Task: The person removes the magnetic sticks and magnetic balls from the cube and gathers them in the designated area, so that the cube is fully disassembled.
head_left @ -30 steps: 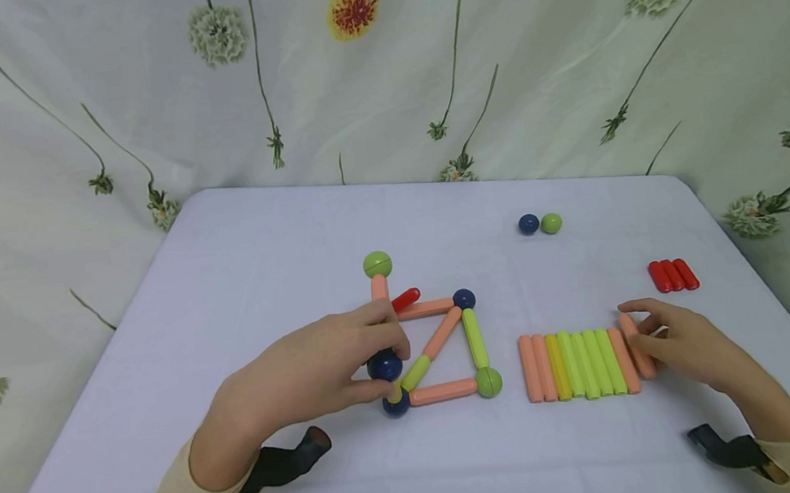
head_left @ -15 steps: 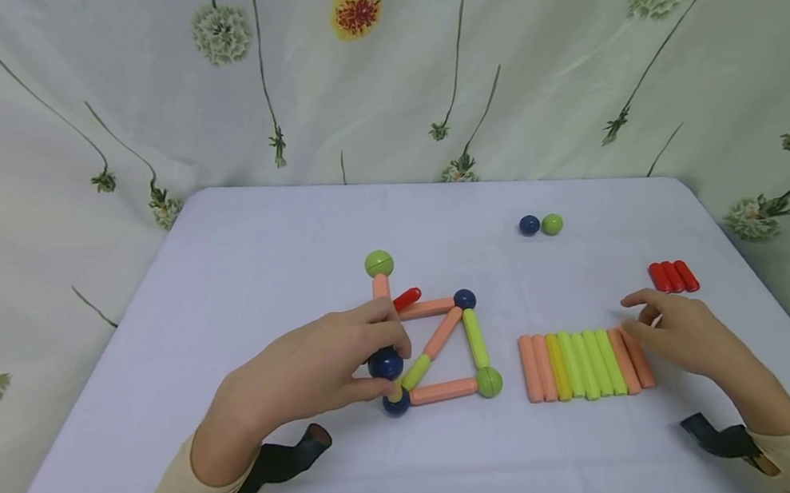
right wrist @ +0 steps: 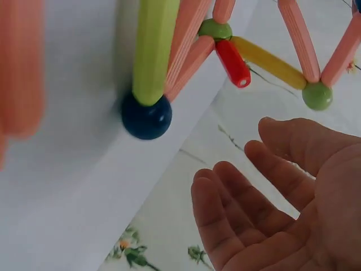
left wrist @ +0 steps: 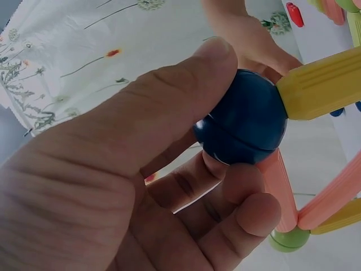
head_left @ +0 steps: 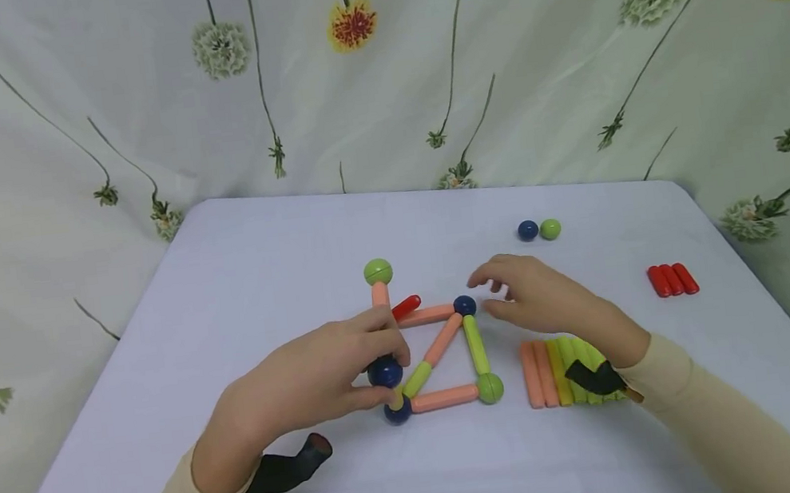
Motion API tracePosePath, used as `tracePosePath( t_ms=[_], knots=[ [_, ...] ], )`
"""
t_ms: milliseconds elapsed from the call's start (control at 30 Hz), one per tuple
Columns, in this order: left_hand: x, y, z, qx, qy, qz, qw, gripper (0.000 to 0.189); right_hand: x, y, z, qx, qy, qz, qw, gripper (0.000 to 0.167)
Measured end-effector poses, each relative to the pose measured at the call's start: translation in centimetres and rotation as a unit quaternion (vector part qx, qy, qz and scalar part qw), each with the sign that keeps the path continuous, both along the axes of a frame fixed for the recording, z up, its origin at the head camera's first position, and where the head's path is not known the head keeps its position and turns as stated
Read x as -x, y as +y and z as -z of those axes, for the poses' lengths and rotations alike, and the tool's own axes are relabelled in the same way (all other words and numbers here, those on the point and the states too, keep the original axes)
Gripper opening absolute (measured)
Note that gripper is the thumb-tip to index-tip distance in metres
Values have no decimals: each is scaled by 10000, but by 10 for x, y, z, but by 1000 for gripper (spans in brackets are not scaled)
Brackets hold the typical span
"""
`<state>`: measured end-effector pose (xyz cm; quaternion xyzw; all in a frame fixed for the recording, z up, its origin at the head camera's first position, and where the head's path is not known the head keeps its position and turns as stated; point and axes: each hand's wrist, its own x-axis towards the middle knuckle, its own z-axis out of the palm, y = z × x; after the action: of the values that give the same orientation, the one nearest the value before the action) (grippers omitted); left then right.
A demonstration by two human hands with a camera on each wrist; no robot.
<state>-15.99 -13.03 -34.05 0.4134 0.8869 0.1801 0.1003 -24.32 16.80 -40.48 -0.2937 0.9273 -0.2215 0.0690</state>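
Note:
My left hand (head_left: 328,370) holds a dark blue ball (left wrist: 248,121) at the near left of a frame built of sticks and balls. From that ball run a yellow stick (left wrist: 321,84) and a pink stick (left wrist: 279,186). On the table, pink and green sticks join a dark blue ball (head_left: 465,305) and a green ball (head_left: 490,388). A green ball (head_left: 378,271) tops the frame's far left, and a red stick (head_left: 407,306) juts out below it. My right hand (head_left: 537,292) hovers by the far right corner, fingers loosely bent and holding nothing.
Under my right forearm lies a row of pink, yellow and light green sticks (head_left: 540,374), partly covered. Farther right are three short red sticks (head_left: 673,280). A loose blue ball (head_left: 527,230) and green ball (head_left: 550,229) sit towards the table's back edge.
My right hand has let go of a pink stick at the row's right end and moved left to the frame. My left hand keeps its grip on the blue ball.

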Motion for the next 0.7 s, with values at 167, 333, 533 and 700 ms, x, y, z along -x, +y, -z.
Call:
tracePosePath(
  t_ms=[167,333,533,700],
  knots=[
    [0,-2,1,-96,50,82,9999,25,20,-50,6,89,21,-693,9976,32],
    [0,-2,3,-182,113,184,9996,24,29,-77,21,87,-71,-866,9962,29],
    [1,-1,2,-218,167,248,9993,23,28,-86,28,79,128,-1004,9948,19],
    [0,-4,2,-230,146,230,9994,23,27,-90,23,-153,101,-1110,9936,18]
  ],
)
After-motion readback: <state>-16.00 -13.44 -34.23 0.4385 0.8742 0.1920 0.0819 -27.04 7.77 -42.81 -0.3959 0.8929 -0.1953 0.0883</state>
